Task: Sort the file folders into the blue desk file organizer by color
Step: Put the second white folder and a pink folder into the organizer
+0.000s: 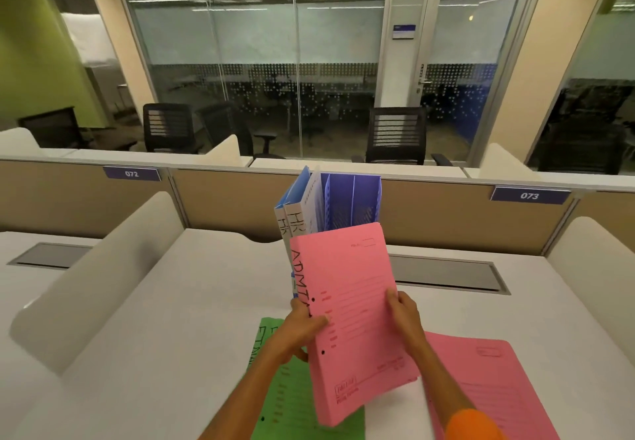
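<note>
**A:** Head view first. What does the organizer hold?

**B:** The blue desk file organizer (355,199) stands at the far edge of your surface (171,302), against the partition. Its leftmost slots hold blue folders (296,190) standing on end, with pale spines marked "HR" facing you. The dividers to their right are blue plastic with slotted holes.

**A:** And your hands?

**B:** Both grip the pink folder (354,288). Your left hand (302,329) clasps the spine edge, thumb flat on the front cover and fingers curled behind. Your right hand (405,316) pinches the opposite edge, thumb on the front and fingers out of sight behind. An orange sleeve (470,422) shows on your right arm. You hold the folder off the surface, upright and tilted, just in front of the organizer. I cannot tell whether its top edge touches it.

**A:** What is it made of?

**B:** Matte card, rectangular, with printed ruled lines, punched holes near the spine and hand lettering starting "ADM" down the spine.

**A:** What lies beneath?

**B:** A green folder (295,405) lies flat under your left forearm. A second pink folder (494,384) lies flat to the right of your right arm.
</note>
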{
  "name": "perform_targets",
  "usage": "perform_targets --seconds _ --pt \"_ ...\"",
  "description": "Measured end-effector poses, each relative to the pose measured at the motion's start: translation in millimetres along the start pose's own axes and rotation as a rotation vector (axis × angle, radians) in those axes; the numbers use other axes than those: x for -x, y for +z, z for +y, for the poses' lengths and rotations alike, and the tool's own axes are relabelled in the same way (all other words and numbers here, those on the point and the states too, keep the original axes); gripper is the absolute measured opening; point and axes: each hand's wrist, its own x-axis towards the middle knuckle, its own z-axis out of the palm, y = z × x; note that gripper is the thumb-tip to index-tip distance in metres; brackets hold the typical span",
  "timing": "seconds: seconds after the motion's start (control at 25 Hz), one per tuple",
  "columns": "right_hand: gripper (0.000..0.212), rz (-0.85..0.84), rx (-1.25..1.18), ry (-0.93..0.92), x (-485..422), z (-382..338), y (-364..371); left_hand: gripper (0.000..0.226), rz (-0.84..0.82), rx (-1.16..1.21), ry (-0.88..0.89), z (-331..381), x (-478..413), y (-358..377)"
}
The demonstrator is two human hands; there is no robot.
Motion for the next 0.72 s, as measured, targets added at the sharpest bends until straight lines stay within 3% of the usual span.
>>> perform_targets --seconds 0.24,0.44,0.56,0.72 --pt "0.044 -0.119 0.021 -0.015 -10.6 -20.3 17.3 0.039 -0.037 0.062 0.086 8.4 10.5 -26.6" --pt "0.038 -0.152 0.088 -0.146 -24.4 -43.7 22.8 0.026 0.099 0.059 0.232 26.1 16.1 -36.8" --pt "0.044 -0.060 0.499 -0.290 -36.1 -44.9 25.3 0.022 0.312 -0.040 0.335 45.7 14.6 -39.4" --pt "0.069 -0.133 0.974 -0.440 -39.7 -32.0 34.4 0.022 0.546 -0.120 0.453 69.8 9.8 -41.0"
